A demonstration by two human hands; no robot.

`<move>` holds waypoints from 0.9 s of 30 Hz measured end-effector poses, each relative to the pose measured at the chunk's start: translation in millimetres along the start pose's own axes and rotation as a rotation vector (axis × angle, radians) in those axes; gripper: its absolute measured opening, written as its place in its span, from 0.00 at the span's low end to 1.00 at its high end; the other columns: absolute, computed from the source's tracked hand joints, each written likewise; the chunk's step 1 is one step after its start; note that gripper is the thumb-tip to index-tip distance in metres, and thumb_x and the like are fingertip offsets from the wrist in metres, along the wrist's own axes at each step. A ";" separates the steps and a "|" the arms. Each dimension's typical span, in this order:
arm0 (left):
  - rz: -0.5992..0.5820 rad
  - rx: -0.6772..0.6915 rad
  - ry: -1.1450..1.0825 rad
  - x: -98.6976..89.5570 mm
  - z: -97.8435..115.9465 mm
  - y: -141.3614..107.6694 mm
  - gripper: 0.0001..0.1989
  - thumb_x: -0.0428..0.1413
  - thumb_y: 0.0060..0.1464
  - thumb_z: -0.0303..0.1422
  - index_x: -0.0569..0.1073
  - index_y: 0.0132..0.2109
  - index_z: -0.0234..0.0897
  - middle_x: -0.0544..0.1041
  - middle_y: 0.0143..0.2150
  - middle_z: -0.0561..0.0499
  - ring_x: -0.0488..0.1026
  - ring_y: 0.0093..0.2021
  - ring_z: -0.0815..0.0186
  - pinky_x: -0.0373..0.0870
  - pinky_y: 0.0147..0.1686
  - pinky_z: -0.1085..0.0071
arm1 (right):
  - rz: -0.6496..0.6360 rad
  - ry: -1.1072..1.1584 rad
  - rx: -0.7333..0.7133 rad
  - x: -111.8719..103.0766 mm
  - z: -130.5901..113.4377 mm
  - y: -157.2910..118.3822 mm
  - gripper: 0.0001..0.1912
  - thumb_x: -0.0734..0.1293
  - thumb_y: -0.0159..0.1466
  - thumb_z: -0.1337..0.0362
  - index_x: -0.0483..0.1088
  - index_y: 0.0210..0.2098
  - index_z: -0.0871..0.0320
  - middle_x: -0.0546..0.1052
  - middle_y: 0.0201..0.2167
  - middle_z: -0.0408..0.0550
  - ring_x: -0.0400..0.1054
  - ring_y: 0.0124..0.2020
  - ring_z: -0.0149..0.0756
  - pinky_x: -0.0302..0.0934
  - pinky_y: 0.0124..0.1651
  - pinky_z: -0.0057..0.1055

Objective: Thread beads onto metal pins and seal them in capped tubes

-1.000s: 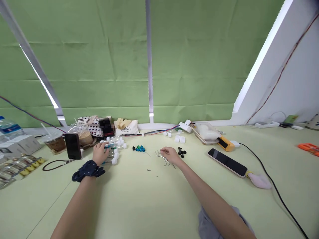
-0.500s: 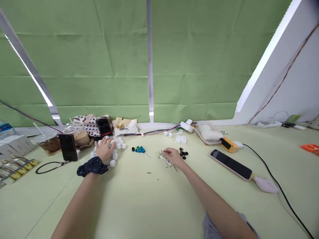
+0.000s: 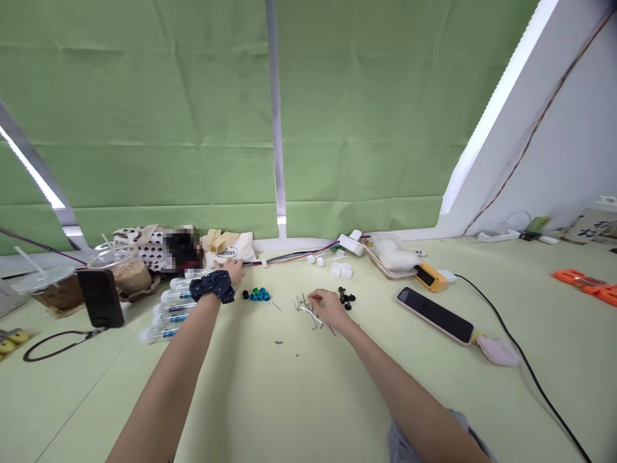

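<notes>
My left hand (image 3: pixel 234 271) reaches to the back by the cream cloth pouch, fingers apart, beyond the clear tubes with white caps (image 3: pixel 174 308). A dark scrunchie (image 3: pixel 213 286) circles that wrist. My right hand (image 3: pixel 326 305) is over a loose pile of thin bent metal rods (image 3: pixel 308 310), its thumb and forefinger together; whatever is between them is too small to make out. Blue and green small parts (image 3: pixel 260 294) lie between the hands. Several black pieces (image 3: pixel 346 298) are just right of my right hand, with white round caps (image 3: pixel 341 270) behind them.
A phone (image 3: pixel 435 315) lies at the right, near a yellow device (image 3: pixel 430 277) and a black cable. Another phone (image 3: pixel 101 297) stands at the left before two drink cups (image 3: pixel 123 267). Orange tools (image 3: pixel 585 285) lie far right.
My left hand has moved right and away from the tubes, uncovering them. My right hand remains at the rods. The whole view has shifted, showing more of the right side.
</notes>
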State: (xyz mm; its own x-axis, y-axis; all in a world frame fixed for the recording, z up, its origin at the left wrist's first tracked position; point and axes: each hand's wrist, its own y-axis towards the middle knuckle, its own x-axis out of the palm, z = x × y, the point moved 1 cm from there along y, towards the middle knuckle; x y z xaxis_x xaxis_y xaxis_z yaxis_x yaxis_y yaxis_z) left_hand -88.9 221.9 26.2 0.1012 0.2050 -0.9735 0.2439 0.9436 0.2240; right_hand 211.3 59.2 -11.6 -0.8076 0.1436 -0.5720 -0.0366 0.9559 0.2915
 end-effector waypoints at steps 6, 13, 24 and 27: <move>-0.017 -0.039 0.032 7.1 16.1 7.7 0.17 0.53 0.47 0.25 0.67 0.47 0.28 0.66 0.50 0.35 0.59 0.52 0.47 0.52 0.48 0.48 | 0.007 -0.078 -0.019 -0.6 1.7 1.5 0.09 0.61 0.58 0.67 0.73 0.31 0.58 0.76 0.30 0.48 0.69 0.32 0.34 0.61 0.38 0.29; 0.034 0.005 0.000 -5.3 31.9 0.5 0.18 0.51 0.51 0.32 0.66 0.50 0.35 0.64 0.49 0.38 0.60 0.52 0.49 0.57 0.47 0.55 | 0.036 -0.177 -0.008 -6.6 4.8 5.4 0.08 0.61 0.59 0.70 0.73 0.32 0.59 0.75 0.31 0.48 0.68 0.34 0.33 0.59 0.40 0.29; -0.289 0.143 -0.129 -3.3 34.8 -59.7 0.23 0.54 0.43 0.26 0.67 0.50 0.35 0.68 0.45 0.40 0.69 0.44 0.54 0.62 0.45 0.62 | -0.107 -0.342 0.004 -3.1 -13.3 -8.8 0.14 0.69 0.53 0.59 0.71 0.40 0.51 0.65 0.43 0.49 0.60 0.45 0.39 0.53 0.43 0.34; -0.215 0.122 -0.203 -2.5 39.5 -72.5 0.20 0.52 0.42 0.22 0.67 0.47 0.31 0.70 0.42 0.41 0.70 0.42 0.56 0.64 0.44 0.65 | -0.103 -0.439 -0.050 4.5 -19.4 -12.5 0.18 0.68 0.55 0.59 0.68 0.46 0.48 0.62 0.47 0.50 0.56 0.49 0.42 0.51 0.44 0.36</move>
State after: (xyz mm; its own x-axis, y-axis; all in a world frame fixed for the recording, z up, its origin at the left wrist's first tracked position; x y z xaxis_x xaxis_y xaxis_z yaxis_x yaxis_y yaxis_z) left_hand -68.7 142.7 14.2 0.2220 -0.0630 -0.9730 0.3932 0.9190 0.0303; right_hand 196.7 42.9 -2.9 -0.4723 0.1538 -0.8679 -0.1409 0.9588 0.2466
